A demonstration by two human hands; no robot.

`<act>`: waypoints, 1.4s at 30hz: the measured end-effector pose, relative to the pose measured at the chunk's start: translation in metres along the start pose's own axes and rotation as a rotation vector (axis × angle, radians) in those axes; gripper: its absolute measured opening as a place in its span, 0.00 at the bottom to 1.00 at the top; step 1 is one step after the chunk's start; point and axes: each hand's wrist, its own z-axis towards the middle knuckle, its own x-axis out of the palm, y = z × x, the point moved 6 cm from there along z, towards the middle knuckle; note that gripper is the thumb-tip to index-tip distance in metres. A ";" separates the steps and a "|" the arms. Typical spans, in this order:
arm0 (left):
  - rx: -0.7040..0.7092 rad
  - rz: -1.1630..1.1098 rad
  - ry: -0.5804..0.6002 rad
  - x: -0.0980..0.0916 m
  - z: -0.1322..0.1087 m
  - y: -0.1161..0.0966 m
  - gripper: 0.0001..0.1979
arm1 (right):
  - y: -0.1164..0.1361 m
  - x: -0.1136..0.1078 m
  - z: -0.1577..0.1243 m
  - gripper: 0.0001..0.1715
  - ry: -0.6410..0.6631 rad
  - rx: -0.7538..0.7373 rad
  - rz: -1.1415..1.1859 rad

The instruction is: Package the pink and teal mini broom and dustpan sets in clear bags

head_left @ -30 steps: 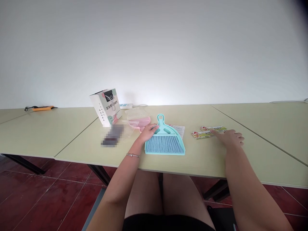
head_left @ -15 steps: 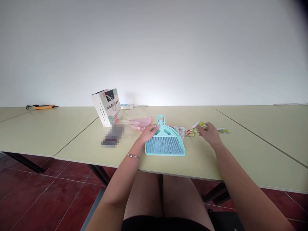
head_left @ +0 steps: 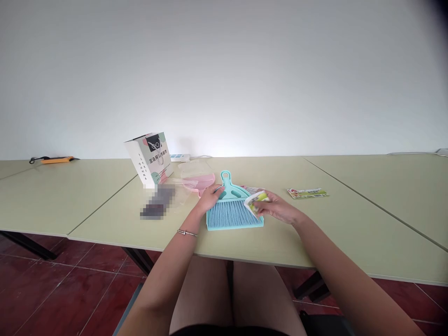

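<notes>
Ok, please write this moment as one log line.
left hand: on teal dustpan | right hand: holds packet over dustpan | second packet: on table

A teal plastic dustpan with a brush (head_left: 233,212) is set on the pale laminate desk (head_left: 350,224), near its front edge. A pink plastic pan in a clear bag (head_left: 200,181) is laid just behind it to the left, and a white printed cardboard box (head_left: 149,158) is stood further left. A small printed paper packet (head_left: 256,201) is held over the dustpan's right edge; a flat printed paper card (head_left: 307,193) is left well apart on the right.
</notes>
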 end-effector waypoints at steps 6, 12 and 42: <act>-0.043 -0.036 -0.099 -0.003 0.005 0.015 0.17 | -0.002 0.020 0.011 0.19 -0.218 -0.242 -0.375; -0.007 -0.067 -0.115 -0.003 0.006 0.012 0.17 | -0.013 0.031 0.011 0.19 -0.150 -0.181 -0.307; -0.129 -0.253 0.071 -0.003 -0.015 -0.019 0.31 | -0.006 0.043 0.000 0.17 -0.449 -0.216 -0.465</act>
